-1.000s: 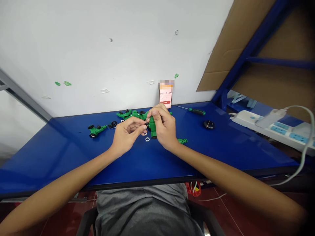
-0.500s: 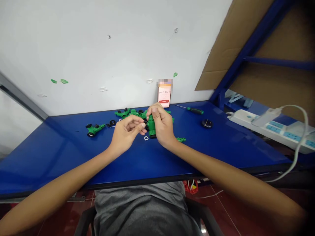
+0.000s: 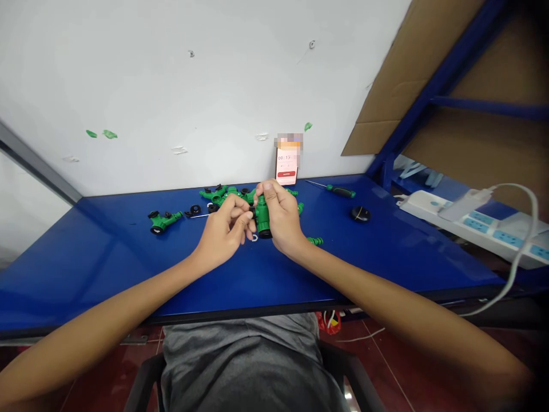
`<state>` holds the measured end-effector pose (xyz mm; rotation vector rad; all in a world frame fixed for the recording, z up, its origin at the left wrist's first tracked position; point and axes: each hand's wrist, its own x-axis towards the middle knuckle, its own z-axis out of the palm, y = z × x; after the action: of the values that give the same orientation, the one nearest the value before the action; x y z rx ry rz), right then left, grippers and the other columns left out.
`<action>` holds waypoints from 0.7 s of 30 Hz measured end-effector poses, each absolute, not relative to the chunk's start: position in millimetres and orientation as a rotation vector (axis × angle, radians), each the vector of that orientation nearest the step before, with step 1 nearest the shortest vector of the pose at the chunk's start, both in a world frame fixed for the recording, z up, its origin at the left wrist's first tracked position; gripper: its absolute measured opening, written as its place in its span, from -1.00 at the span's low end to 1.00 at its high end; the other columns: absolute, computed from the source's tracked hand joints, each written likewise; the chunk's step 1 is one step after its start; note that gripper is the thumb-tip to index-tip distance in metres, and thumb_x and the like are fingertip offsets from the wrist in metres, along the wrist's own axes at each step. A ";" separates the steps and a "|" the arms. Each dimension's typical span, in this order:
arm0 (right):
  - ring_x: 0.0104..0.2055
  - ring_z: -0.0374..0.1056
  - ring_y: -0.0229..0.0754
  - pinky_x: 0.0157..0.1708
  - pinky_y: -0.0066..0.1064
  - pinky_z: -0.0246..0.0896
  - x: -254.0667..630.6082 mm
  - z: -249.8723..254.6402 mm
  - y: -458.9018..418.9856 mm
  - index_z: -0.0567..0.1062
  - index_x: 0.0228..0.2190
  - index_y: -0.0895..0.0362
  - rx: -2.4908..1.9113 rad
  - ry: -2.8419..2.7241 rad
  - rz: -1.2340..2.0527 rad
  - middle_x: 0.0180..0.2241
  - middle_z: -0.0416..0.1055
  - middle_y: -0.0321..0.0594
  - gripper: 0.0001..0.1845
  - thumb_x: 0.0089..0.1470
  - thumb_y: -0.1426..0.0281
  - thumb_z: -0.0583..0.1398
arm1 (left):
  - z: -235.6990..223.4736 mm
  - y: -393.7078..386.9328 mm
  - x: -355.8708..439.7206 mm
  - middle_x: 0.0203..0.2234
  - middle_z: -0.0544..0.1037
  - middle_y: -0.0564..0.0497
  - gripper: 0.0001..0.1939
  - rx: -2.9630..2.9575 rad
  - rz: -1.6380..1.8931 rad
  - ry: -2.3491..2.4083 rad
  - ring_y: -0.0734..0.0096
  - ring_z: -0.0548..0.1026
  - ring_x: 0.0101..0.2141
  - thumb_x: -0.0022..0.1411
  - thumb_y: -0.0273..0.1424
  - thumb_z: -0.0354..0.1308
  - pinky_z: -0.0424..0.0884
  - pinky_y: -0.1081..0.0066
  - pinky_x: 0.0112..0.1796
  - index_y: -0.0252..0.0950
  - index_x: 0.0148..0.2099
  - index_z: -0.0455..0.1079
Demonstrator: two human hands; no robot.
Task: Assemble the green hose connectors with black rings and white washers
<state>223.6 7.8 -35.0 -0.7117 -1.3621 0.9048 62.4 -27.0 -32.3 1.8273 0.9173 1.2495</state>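
The right hand wraps the green plastic hose fitting, fingers curled over its top and thumb side, holding it upright just above the table with its black threaded end facing down. The left hand comes in from the side, its thumb and forefinger pinched together against the fitting's side opening, where a dark part shows; whatever lies between the fingertips is too small and hidden to tell. Just below the left fingers, a small white rubber washer lies on the blue table, partly covered by the hand. Behind the hands sits a heap of green fittings with black ends, and small black rings lie beside it. Farther left lies a green Y-shaped connector, and a short green piece lies just beyond the right wrist. To the right are a green-and-black-handled screwdriver and a round black object. A phone showing a timer leans against the white wall, directly behind the heap. A white power strip sits off the table's right end.
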 end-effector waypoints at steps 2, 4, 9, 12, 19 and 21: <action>-0.39 0.31 -0.22 -0.47 -0.39 0.27 224.4 -33.3 9.2 0.46 -0.34 0.02 -0.719 -1.375 0.869 -0.38 0.36 -0.26 -0.43 0.35 -0.22 0.19 | -26.0 -28.1 59.2 -0.44 0.58 0.07 -0.65 2.008 1.147 0.991 0.44 0.51 -0.50 0.60 -0.06 0.08 0.41 0.43 -0.41 -0.21 -0.16 0.33; -0.42 0.28 -0.23 -0.51 -0.39 0.27 224.6 -31.2 9.3 0.45 -0.33 0.02 -0.708 -1.366 0.911 -0.40 0.35 -0.28 -0.42 0.32 -0.24 0.22 | -20.2 -28.6 55.9 -0.45 0.56 0.03 -0.52 2.215 1.060 1.050 0.39 0.49 -0.45 0.63 -0.03 -0.03 0.38 0.40 -0.33 -0.23 -0.28 0.36; -0.53 0.26 -0.28 -0.61 -0.41 0.25 222.3 -28.7 5.3 0.43 -0.29 0.01 -0.687 -1.304 1.112 -0.41 0.32 -0.34 -0.39 0.25 -0.29 0.25 | -18.4 -26.2 53.4 -0.46 0.50 0.02 -0.43 2.167 0.999 1.025 0.37 0.43 -0.44 0.63 0.06 -0.11 0.31 0.39 -0.36 -0.23 -0.30 0.33; -0.55 0.28 -0.30 -0.64 -0.43 0.20 220.8 -30.9 3.5 0.42 -0.28 0.02 -0.719 -1.266 1.150 -0.41 0.34 -0.34 -0.36 0.23 -0.32 0.23 | -21.4 -23.4 53.5 -0.54 0.44 0.06 -0.43 2.003 0.930 0.967 0.41 0.35 -0.52 0.60 0.10 -0.07 0.26 0.41 -0.45 -0.24 -0.27 0.38; -0.52 0.25 -0.29 -0.57 -0.42 0.20 218.0 -39.0 4.3 0.42 -0.31 0.03 -0.757 -1.214 1.104 -0.43 0.31 -0.36 -0.37 0.27 -0.29 0.22 | -29.0 -27.8 61.0 -0.60 0.37 0.09 -0.47 2.051 1.001 1.127 0.41 0.31 -0.57 0.61 -0.01 -0.08 0.20 0.40 -0.46 -0.22 -0.35 0.31; -0.47 0.27 -0.26 -0.53 -0.41 0.23 217.1 -40.8 5.1 0.42 -0.32 0.03 -0.762 -1.223 1.058 -0.43 0.31 -0.34 -0.38 0.28 -0.28 0.21 | -31.9 -29.7 64.0 -0.60 0.38 0.08 -0.49 2.108 1.018 1.182 0.39 0.33 -0.56 0.61 -0.05 -0.10 0.19 0.39 -0.45 -0.21 -0.36 0.30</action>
<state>217.1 5.1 -40.8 -0.7619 -1.2233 1.0584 64.0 -29.7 -31.9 2.1083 1.1817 1.0179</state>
